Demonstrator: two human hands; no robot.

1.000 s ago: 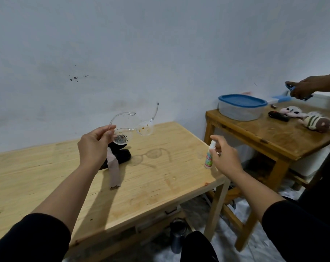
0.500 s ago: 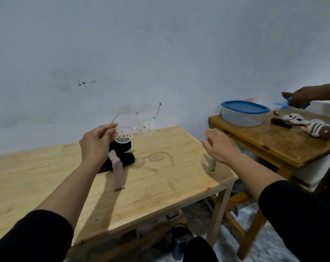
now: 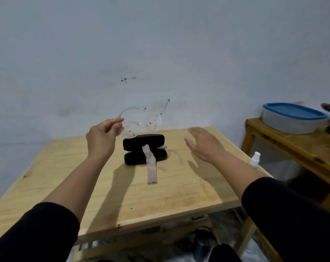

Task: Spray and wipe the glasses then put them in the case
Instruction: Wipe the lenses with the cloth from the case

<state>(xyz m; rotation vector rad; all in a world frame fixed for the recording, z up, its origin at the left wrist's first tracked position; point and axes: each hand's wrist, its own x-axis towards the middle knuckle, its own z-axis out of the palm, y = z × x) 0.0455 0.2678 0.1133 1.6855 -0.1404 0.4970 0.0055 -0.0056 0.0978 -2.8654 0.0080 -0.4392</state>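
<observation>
Occupying the lower centre of the frame, the wooden table (image 3: 107,188) carries the open black case (image 3: 144,149) at mid-frame, with a beige cloth strip (image 3: 151,167) draped from it toward the near edge, and the small white spray bottle (image 3: 255,159) standing at the table's right edge. Above the case, the left hand (image 3: 102,138) pinches one temple of the clear, speckled glasses (image 3: 141,124) and holds them in the air. Right of centre, the right hand (image 3: 203,143) hovers with fingers spread, holding nothing, well apart from the bottle.
</observation>
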